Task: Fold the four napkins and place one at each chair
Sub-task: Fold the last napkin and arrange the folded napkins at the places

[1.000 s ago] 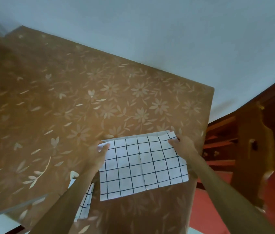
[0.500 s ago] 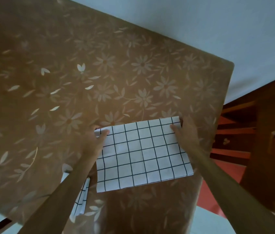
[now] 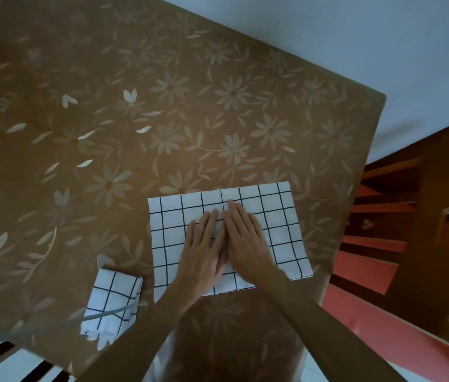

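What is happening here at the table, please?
A person is folding checked napkins on a table with a brown floral cloth. Both hands, the left hand and the right hand, lie flat side by side on the middle of a folded napkin, pressing it down. A smaller folded napkin lies to its left, near the table edge.

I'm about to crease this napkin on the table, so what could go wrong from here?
The checked napkin lies close to the table's corner edge, so a hard sweep by the left hand or right hand could push it over. The smaller folded napkin already overhangs the near edge, where a forearm could knock it off. Both palms cover the middle, hiding any wrinkle there.
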{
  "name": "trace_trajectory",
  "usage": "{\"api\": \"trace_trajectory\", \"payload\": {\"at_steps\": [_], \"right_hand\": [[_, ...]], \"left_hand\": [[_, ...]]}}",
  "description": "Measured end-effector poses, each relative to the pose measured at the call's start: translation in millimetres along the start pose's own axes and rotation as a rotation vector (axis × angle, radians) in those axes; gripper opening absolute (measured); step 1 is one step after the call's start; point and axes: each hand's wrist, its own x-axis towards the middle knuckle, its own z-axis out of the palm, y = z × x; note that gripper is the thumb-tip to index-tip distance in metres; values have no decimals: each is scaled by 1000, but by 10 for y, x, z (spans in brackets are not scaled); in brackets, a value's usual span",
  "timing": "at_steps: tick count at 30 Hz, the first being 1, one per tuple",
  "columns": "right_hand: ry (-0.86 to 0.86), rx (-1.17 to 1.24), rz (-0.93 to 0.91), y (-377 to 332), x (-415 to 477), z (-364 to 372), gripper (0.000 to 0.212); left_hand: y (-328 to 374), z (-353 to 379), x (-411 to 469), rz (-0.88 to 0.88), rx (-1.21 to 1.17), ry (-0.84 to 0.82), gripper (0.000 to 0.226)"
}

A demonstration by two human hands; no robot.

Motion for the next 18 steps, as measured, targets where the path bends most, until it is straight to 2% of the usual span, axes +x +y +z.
{"api": "trace_trajectory", "payload": {"at_steps": [5,13,15,18], "right_hand": [[-42,-59,-4,263,-101,73,61],[-53,-87,132,645,-273,-8,67],[-49,-61,159,726,-291,-43,66],[-31,-51,234,816,-376,-80,66]], "left_hand": [[-45,-9,-81,-3,43,11,63],[-30,-57,-68,-22,68,-64,69],[-16,-85,-66,-19,88,-85,76],[22,-113,-91,-19,122,-129,100]]}}
